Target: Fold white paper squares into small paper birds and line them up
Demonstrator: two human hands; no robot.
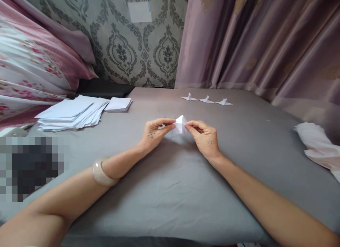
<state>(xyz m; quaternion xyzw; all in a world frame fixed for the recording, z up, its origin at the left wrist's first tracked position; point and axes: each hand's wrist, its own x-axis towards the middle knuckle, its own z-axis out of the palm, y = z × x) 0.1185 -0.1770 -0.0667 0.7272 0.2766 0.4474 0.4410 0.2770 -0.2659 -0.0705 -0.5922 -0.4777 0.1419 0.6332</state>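
Note:
A small folded piece of white paper (181, 124) is held up above the grey cloth surface, in the middle of the head view. My left hand (158, 130) pinches its left edge between thumb and forefinger. From the other side, my right hand (203, 135) grips the right edge the same way. The paper shows a pointed top and creased faces; its lower part is slightly blurred. Farther back, three folded paper birds stand in a row: a left one (188, 97), a middle one (206, 100) and a right one (224, 102).
Stacked white paper sheets (66, 114) lie at the left, beside a smaller paper pile (118, 104). Behind them is a black folded item (105, 86). A pale crumpled cloth (316, 140) lies at the right. Curtains (225, 38) hang at the back right.

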